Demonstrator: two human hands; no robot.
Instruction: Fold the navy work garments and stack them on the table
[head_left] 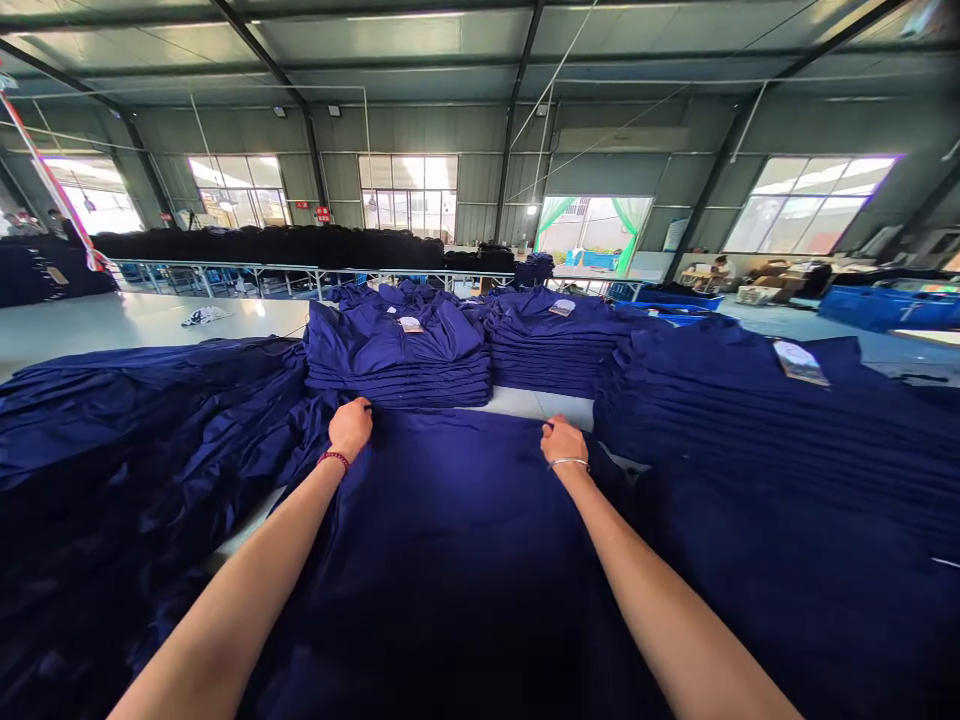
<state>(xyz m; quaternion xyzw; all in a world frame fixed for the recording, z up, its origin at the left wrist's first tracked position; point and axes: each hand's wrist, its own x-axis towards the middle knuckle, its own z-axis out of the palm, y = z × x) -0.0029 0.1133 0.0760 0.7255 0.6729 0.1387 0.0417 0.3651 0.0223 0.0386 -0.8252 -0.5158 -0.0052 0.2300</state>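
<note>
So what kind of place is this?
Probably a clothes factory or warehouse: there are stacks of folded blue clothes, a long row of dark piles behind them, and a wide metal roof overhead.

Our table [150, 338] is pale, kinda shiny, and mostly buried under navy. We've got a loose heap [187, 400] on the left, a neat stack [397, 375] past the middle, a second stack [551, 355] just beside it, a big stack [720, 390] on the right, and a garment [465, 480] spread out in front of us. Toward the far left there's a little patterned cloth [205, 315].
</note>
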